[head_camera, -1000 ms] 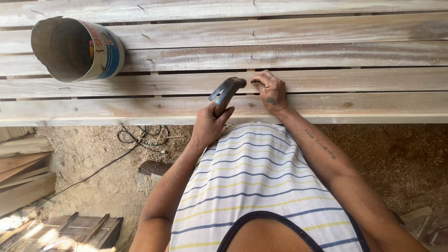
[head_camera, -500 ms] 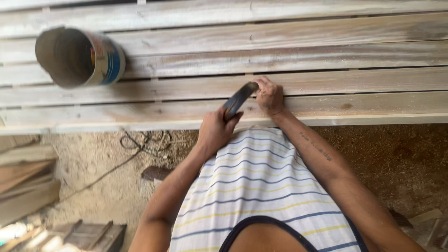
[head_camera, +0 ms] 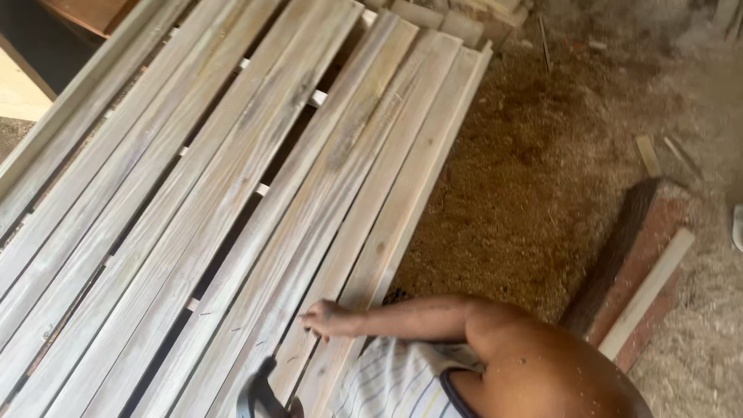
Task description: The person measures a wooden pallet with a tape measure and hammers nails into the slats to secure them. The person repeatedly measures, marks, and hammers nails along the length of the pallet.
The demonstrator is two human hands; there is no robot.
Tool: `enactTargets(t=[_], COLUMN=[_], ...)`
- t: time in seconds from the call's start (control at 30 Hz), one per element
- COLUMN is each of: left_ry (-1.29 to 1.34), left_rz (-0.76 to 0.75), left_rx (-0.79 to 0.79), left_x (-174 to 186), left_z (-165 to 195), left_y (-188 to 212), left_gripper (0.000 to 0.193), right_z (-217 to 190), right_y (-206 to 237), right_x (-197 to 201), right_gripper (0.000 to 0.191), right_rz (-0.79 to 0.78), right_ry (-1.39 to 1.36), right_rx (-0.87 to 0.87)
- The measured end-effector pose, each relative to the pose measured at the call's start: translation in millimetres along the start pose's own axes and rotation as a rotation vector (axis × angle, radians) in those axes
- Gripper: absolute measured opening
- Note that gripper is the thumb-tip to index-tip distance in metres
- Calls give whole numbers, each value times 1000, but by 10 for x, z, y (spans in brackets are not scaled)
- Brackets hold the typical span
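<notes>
We see the right hand resting on a pale wooden slat, fingers curled down on its face, pinching something too small to make out. The hammer shows at the bottom edge, blurred; the left hand gripping it is out of view, so we cannot tell its hold. The slatted frame lies across cross-battens, most boards already sitting in rows with gaps between. We judge the nearest boards are the ones being fastened, with the far end yet unchecked. Sawdust covers the ground beside it
</notes>
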State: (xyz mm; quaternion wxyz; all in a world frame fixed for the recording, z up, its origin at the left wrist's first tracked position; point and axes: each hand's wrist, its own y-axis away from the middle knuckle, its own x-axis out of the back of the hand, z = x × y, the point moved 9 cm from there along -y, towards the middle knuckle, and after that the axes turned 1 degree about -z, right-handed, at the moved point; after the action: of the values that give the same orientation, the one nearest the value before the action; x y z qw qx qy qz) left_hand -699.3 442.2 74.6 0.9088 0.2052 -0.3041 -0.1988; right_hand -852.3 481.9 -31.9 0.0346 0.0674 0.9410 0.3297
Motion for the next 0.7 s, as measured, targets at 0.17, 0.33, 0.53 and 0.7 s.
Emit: enactTargets(t=[0.17, 0.33, 0.53, 0.7], left_ry=[-38, -59, -33, 77], left_rz=[-68, -107, -152, -12], left_rx=[-1, -15, -178, 9], left_x=[-216, -194, -301, 115], left_z=[-190, -452, 186, -55], left_y=[-129, -225, -237, -69], left_gripper=[43, 47, 52, 29], right_z=[399, 431, 216, 164], right_y=[345, 791, 1179, 1092], right_x=[400, 580, 350, 265], right_gripper=[26, 27, 24, 27], right_rz=[-57, -91, -218, -253], right_ry=[-519, -541, -815, -895], right_rx=[-185, -178, -158, -84])
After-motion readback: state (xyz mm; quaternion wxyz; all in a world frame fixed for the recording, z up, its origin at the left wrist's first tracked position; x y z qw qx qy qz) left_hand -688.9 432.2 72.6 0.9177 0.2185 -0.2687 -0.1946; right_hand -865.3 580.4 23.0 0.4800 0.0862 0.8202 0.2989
